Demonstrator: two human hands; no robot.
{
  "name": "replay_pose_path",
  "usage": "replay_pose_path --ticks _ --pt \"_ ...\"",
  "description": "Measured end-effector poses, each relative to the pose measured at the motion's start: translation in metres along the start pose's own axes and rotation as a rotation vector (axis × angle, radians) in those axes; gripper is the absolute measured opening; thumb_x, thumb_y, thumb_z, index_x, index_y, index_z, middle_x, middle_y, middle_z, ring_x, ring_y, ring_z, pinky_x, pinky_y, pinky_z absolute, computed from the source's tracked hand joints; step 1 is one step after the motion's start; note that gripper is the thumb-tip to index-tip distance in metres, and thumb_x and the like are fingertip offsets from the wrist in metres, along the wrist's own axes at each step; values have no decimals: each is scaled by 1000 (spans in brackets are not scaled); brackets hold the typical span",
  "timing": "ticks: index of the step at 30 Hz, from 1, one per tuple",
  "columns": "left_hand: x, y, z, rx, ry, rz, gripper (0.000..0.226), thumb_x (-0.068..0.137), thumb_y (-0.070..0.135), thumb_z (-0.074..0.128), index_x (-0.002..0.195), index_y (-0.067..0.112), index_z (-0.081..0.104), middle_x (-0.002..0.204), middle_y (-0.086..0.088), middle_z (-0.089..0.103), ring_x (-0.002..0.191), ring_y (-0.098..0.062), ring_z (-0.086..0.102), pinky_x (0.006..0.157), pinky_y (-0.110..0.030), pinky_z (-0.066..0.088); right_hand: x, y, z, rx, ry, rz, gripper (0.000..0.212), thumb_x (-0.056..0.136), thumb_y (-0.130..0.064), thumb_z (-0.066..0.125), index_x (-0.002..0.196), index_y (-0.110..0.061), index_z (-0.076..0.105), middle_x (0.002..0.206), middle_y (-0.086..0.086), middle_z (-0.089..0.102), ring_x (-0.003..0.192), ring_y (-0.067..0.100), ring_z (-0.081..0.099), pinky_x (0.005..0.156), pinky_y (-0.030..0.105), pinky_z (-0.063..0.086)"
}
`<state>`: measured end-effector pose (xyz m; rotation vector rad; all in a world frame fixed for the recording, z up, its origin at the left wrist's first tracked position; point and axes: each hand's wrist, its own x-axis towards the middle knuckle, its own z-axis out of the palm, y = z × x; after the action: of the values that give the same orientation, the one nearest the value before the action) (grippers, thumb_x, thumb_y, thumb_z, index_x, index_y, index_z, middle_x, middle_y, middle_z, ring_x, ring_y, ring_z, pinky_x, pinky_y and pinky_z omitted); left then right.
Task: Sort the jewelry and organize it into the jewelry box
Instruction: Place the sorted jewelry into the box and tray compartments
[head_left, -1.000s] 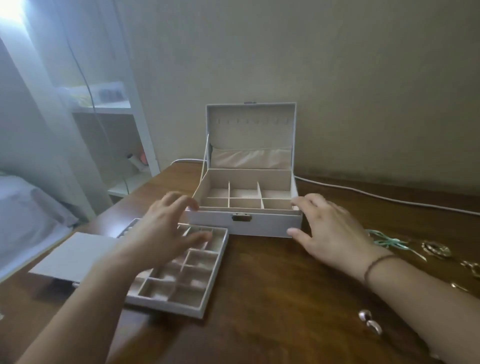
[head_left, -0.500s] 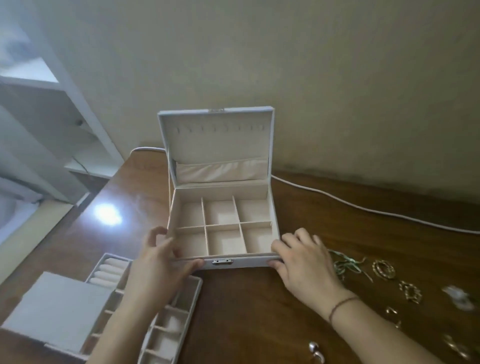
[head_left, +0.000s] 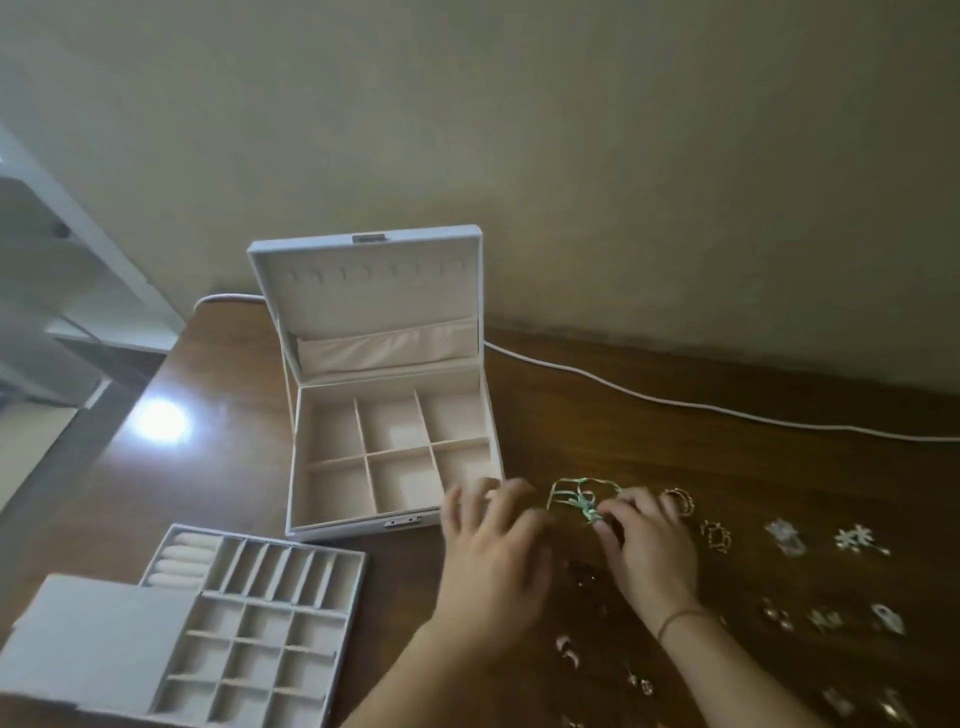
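The right hand (head_left: 647, 545) pinches a green necklace (head_left: 582, 496) with curled fingers, on the wooden table (head_left: 649, 431). The left hand (head_left: 493, 551) is just beside it, blurred, with fingers spread and relaxed, holding nothing. The white jewelry box (head_left: 389, 441) stands open directly left of the left hand, its compartments bare. The removed tray (head_left: 249, 634) lies further left and nearer to the person. Gold earrings (head_left: 717, 535) and other small pieces lie to the right of the right hand.
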<state>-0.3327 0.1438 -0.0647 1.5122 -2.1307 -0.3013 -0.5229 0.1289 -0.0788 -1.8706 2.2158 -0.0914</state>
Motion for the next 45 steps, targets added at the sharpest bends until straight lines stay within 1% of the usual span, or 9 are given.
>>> replay_pose_path --ticks 9,13,17,22,27,32,38,42,45 --pt "28 22 18 -87 -192 228 50 90 25 54 139 22 48 143 5 50 134 -20 40 111 -37 34 -20 5 -18 274 20 -11 14 91 -30 63 102 -28 70 99 -16 66 97 8 58 78 19 42" --pt "42 31 20 -866 -283 -323 40 97 23 54 136 29 51 136 14 55 126 0 50 105 -25 45 -19 -8 -50 393 57 2 16 89 -27 66 105 -29 70 91 -26 56 87 -4 55 71 10 42" --pt "57 46 9 -1682 -446 -985 53 95 57 43 122 18 66 125 -11 66 116 -24 64 93 -40 53 -18 -40 -85 598 75 0 16 86 -27 68 101 -34 67 88 -27 63 80 -8 63 66 5 47" --pt "71 31 -15 -2143 -436 -1258 63 94 61 39 106 8 72 116 -19 66 108 -32 63 95 -45 48 -8 -73 -94 607 77 -74 15 84 -25 70 95 -35 70 88 -28 59 83 -6 61 72 15 53" --pt "83 -22 -45 -1982 -338 -1271 38 97 40 46 86 9 64 94 -13 64 82 -25 62 74 -36 54 2 -107 -68 224 127 -260 21 78 -35 70 97 -25 75 103 -12 60 102 11 46 82 22 41" --pt "74 -101 -83 -1903 -119 -1273 26 95 32 48 89 9 61 88 -11 63 78 -23 60 76 -32 47 4 -144 -48 493 25 -257 25 84 -35 66 107 -27 68 110 -17 48 108 2 43 84 7 31" --pt "66 -151 -94 -1930 432 -1251 47 100 50 37 100 9 61 97 -13 63 86 -25 59 80 -34 42 21 -195 -23 741 -80 -271 24 84 -17 71 107 -24 68 98 -19 61 91 1 60 79 9 45" --pt "69 -144 -94 -1820 454 -1238 60 100 58 30 125 10 55 114 -16 62 103 -27 59 96 -39 41 49 -241 -1 1059 -344 -88 36 91 1 56 110 -30 61 117 -4 66 102 6 64 92 22 50" --pt "73 -138 -93 -1707 412 -1270 65 101 59 23 147 16 40 148 -15 45 134 -28 45 108 -38 32 55 -257 15 1152 -502 3 51 88 19 41 127 -9 57 127 8 61 111 14 60 101 27 45"
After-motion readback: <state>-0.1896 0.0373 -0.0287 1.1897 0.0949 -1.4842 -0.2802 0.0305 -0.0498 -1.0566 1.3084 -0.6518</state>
